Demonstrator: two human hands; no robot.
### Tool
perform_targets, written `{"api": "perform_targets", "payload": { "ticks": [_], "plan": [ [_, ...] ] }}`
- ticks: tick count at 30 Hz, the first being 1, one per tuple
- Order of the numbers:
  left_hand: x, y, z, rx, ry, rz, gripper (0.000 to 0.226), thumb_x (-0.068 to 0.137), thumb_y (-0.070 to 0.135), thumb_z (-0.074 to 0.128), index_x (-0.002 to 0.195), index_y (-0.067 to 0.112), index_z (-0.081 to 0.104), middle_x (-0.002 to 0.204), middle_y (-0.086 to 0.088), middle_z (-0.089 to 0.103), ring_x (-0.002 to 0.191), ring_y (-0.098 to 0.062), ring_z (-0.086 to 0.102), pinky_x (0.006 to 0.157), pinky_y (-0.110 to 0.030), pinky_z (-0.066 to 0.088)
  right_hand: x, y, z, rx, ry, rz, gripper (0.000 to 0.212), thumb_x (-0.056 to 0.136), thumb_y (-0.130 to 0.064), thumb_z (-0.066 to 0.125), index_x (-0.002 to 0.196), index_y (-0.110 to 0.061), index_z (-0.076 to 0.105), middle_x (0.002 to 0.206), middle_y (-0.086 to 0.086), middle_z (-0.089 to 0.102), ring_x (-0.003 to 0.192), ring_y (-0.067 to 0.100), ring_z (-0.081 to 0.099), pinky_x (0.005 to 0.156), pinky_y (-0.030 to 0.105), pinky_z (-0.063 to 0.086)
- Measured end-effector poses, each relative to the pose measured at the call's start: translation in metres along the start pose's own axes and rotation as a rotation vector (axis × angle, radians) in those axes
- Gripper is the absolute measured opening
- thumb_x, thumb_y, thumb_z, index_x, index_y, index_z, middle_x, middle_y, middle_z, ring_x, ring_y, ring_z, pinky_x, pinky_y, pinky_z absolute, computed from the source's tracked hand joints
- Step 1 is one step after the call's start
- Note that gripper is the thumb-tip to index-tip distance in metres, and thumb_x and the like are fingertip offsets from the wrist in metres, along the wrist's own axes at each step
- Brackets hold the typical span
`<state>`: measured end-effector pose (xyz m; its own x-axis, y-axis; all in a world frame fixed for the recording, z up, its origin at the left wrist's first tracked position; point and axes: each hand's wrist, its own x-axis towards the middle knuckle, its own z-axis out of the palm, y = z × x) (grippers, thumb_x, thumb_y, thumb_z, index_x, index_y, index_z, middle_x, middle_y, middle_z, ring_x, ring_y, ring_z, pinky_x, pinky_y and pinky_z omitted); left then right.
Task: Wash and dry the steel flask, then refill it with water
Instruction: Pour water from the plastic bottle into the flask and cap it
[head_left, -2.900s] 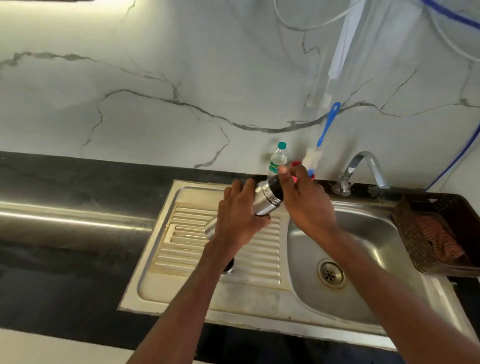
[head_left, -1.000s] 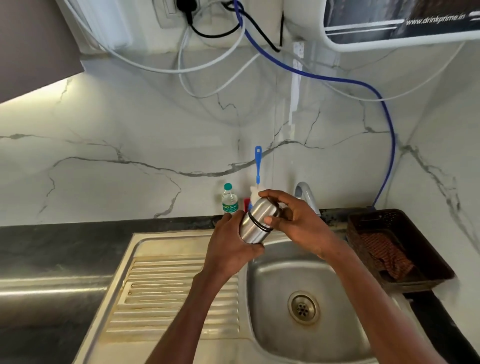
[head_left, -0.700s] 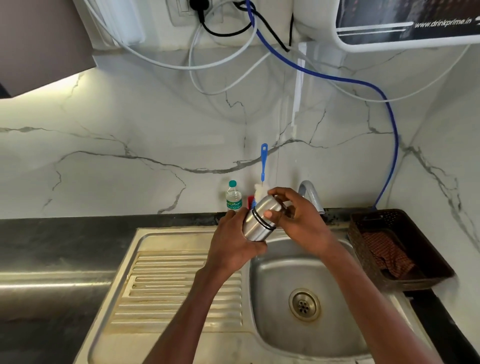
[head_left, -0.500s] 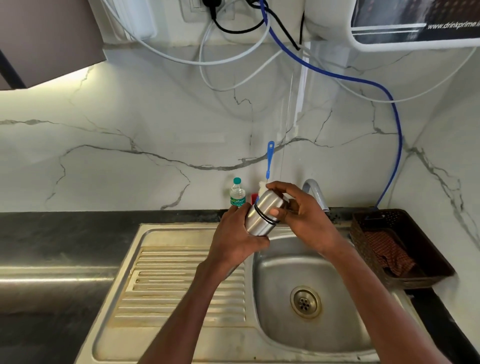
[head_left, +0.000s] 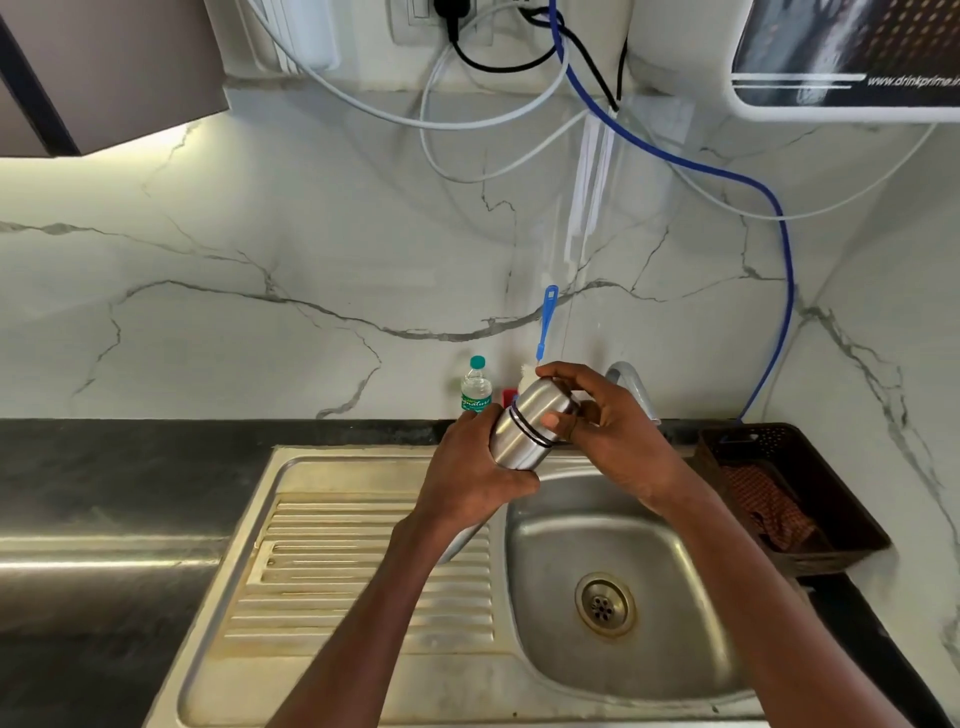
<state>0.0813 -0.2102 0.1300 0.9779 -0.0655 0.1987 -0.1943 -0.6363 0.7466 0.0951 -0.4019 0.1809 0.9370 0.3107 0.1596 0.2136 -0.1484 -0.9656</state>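
Observation:
The steel flask is tilted, top end up and to the right, above the left rim of the sink basin. My left hand grips its body from below. My right hand curls round its top end, thumb and fingers on the cap part above two dark rings. The flask's lower end is hidden behind my left hand. The tap stands just behind my right hand, with no water visible.
A small plastic bottle and a blue-handled bottle brush stand at the wall behind the sink. A dark basket holding a brown cloth sits at the right. The ribbed drainboard lies left. A water purifier hangs upper right.
The view has tipped up from the drainboard toward the wall. Both hands carried the flask from over the drainboard to over the sink basin's edge, and my right hand keeps shifting on the top end.

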Motion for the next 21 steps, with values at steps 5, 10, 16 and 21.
{"api": "perform_targets", "payload": {
  "ticks": [5, 10, 16, 21],
  "plan": [
    [0.002, -0.003, 0.005, 0.028, -0.024, 0.007, 0.064, 0.049, 0.052, 0.08, 0.107, 0.037, 0.057, 0.096, 0.013, 0.059, 0.087, -0.008, 0.059, 0.069, -0.03, 0.049, 0.003, 0.002, -0.001, -0.416, 0.124, 0.018, 0.04, 0.089, -0.047, 0.077, 0.125, -0.038, 0.063, 0.111, -0.003, 0.063, 0.094, 0.015, 0.066, 0.085, 0.029, 0.057],
    [0.002, -0.001, 0.007, 0.009, -0.013, 0.023, 0.064, 0.049, 0.05, 0.079, 0.108, 0.036, 0.058, 0.097, 0.012, 0.06, 0.088, -0.01, 0.06, 0.071, -0.031, 0.051, -0.002, -0.004, -0.008, -0.379, 0.004, 0.004, 0.073, 0.084, -0.064, 0.071, 0.146, -0.035, 0.049, 0.132, -0.02, 0.054, 0.114, -0.007, 0.058, 0.094, 0.017, 0.051],
    [0.002, 0.004, 0.008, 0.003, -0.02, 0.032, 0.065, 0.049, 0.05, 0.078, 0.109, 0.034, 0.06, 0.097, 0.01, 0.061, 0.088, -0.01, 0.061, 0.072, -0.033, 0.053, 0.002, -0.013, -0.01, -0.454, 0.043, -0.039, 0.032, 0.095, -0.024, 0.074, 0.126, -0.032, 0.067, 0.111, -0.015, 0.063, 0.099, -0.008, 0.058, 0.089, 0.019, 0.047],
    [0.002, 0.002, 0.008, 0.004, -0.014, 0.03, 0.064, 0.048, 0.051, 0.077, 0.108, 0.035, 0.06, 0.096, 0.011, 0.062, 0.087, -0.01, 0.061, 0.073, -0.034, 0.055, -0.001, -0.018, -0.014, -0.476, -0.044, -0.012, 0.053, 0.093, -0.047, 0.069, 0.143, -0.034, 0.056, 0.119, -0.015, 0.058, 0.107, -0.004, 0.058, 0.09, 0.012, 0.047]
  ]
}}
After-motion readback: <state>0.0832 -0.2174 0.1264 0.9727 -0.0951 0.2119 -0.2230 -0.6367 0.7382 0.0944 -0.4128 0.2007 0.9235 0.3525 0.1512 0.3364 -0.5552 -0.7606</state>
